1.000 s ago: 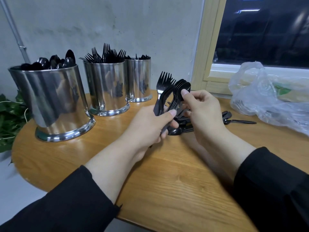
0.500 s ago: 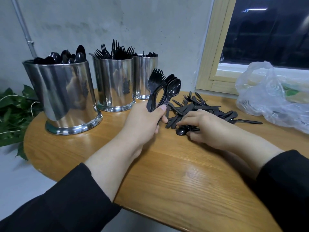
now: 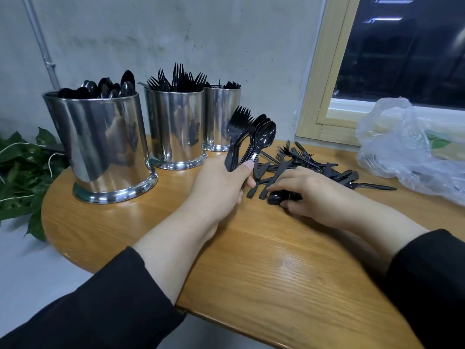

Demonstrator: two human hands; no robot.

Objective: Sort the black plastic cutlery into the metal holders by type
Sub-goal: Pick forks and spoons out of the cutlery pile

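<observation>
Wooden surface (image 3: 264, 273), sorting partly done.
Three holders (image 3: 105, 147) look full; left hand (image 3: 221, 185) grips forks and spoons (image 3: 249, 139), right hand (image 3: 309, 195) pinches a spoon from the pile (image 3: 302, 162).

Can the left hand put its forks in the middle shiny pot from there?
Probably yes. The left hand grips black plastic forks and spoons just right of the middle shiny metal holder, with nothing between, though it is already crowded with forks.
</observation>
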